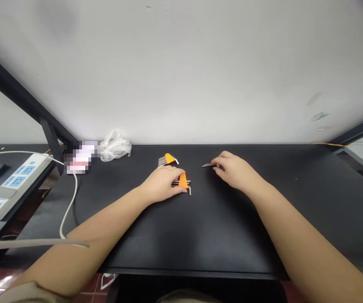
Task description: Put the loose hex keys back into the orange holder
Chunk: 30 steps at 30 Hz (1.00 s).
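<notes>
The near holder [183, 181] is sitting at your clock's centre, twelve pointing to the wall [188, 75]; whether it is touching the table [184, 235] is hard to tell. Your left hand [161, 183] is pinching it, fingertips on its far end, thumb at its near end. It is carrying a few keys [175, 182], one bent end poking out toward five. At two, your right hand [233, 168] is grasping slim metal pieces [207, 165] between thumb and fingers; their number isn't showing.

You are seemingly handling both together, so try gripping the holder by its edges, leaving its slots free, and pinching the slim pieces squarely so they aren't fanning or slipping.

At eleven, the far holder [169, 158] is lying on the table, bearing a fuller row of keys. At ten, a crumpled bag [116, 147] is resting, its contents not showing. Around nine, a cable [76, 181] is looping, and beyond it a power strip [17, 181] is lying.
</notes>
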Motion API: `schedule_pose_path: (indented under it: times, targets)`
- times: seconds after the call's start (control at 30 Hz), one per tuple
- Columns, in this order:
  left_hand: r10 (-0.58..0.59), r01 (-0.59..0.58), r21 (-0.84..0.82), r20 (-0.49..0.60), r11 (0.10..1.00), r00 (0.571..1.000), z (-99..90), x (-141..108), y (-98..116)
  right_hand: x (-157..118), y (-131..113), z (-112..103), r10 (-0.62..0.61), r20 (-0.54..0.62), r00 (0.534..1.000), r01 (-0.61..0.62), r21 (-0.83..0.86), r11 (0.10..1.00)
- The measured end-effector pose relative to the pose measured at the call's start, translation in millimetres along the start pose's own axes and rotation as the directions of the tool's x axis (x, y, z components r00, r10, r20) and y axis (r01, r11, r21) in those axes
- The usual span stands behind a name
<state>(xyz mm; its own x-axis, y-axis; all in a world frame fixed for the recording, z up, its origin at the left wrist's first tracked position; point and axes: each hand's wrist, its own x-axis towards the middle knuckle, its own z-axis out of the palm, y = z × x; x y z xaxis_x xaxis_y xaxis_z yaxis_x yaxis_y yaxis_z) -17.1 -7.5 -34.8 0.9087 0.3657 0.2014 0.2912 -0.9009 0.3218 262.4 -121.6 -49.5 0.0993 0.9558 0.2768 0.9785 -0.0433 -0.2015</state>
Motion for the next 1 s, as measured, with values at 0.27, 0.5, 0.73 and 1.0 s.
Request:
schedule_pose_path:
  times: [0.27, 0.5, 0.73, 1.0]
  targets:
    - [0.008, -0.008, -0.018, 0.000, 1.000, 1.000, -1.2, 0, 0, 1, -5, 1, 0.006, 0.060, 0.998, 0.000, -0.096, 0.995]
    - [-0.010, 0.010, -0.038, -0.001, 0.999, 1.000, -1.1, 1, 0, 1, -9, -1, 0.055, 0.104, 0.993, -0.045, -0.094, 0.995]
    - [0.000, 0.000, -0.027, -0.006, 1.000, 1.000, -0.4, 1, 0, -4, -26, -8, 0.039, 0.168, 0.985, -0.023, -0.095, 0.995]
    - [0.016, -0.016, -0.031, -0.019, 0.999, 1.000, 1.7, 2, 0, -11, -63, 0, -0.258, 0.095, 0.961, 0.252, 0.076, 0.965]
